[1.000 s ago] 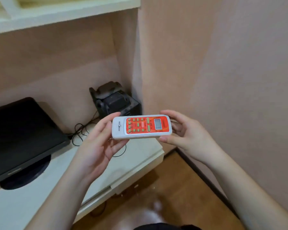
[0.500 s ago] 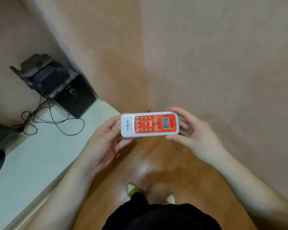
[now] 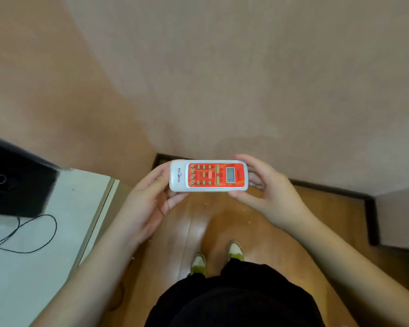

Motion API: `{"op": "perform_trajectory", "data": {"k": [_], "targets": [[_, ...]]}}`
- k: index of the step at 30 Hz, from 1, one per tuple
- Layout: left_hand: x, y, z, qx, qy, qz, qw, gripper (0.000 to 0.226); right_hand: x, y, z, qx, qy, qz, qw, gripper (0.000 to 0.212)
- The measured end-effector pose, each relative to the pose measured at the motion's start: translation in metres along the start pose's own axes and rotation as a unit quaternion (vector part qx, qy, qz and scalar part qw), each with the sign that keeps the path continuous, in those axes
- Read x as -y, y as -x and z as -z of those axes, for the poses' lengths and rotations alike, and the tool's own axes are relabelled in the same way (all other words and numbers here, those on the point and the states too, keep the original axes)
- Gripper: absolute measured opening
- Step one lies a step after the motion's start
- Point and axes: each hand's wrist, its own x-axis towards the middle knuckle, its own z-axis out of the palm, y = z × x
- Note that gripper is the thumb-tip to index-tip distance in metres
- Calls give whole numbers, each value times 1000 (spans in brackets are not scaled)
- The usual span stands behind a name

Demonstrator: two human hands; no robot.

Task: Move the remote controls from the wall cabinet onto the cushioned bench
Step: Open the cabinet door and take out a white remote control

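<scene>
Far left: black device (image 3: 14,182) on a white counter (image 3: 33,267), a thin black cable (image 3: 37,234) looped beside it. Centre: left hand (image 3: 149,201) grips the white end of the remote control (image 3: 208,175), fingers curled under, thumb on the end. Remote lies horizontal, orange button face up, held in the air over the wooden floor (image 3: 257,232). Right hand (image 3: 269,197) pinches the display end, fingers above, thumb below. Shoes (image 3: 198,264) visible below.
</scene>
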Motion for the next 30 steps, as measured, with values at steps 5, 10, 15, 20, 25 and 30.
{"op": "perform_trajectory", "data": {"k": [5,10,15,20,25,30], "targets": [[20,-4,11,53,4,56,997,27,-6,29,-17,-45,37,-37,998,66],[33,-6,0,122,-26,110,986,37,-13,73,-25,-103,60,-97,988,67],[58,1,-38,186,-83,150,968,30,-28,132,-17,-187,20,-152,970,63],[84,16,-96,267,-144,168,938,32,-45,200,-6,-272,-9,-189,943,59],[123,39,-170,351,-204,179,896,29,-64,275,11,-356,-31,-221,907,59],[170,82,-245,388,-240,196,868,29,-82,357,32,-435,-45,-259,861,57]]}}
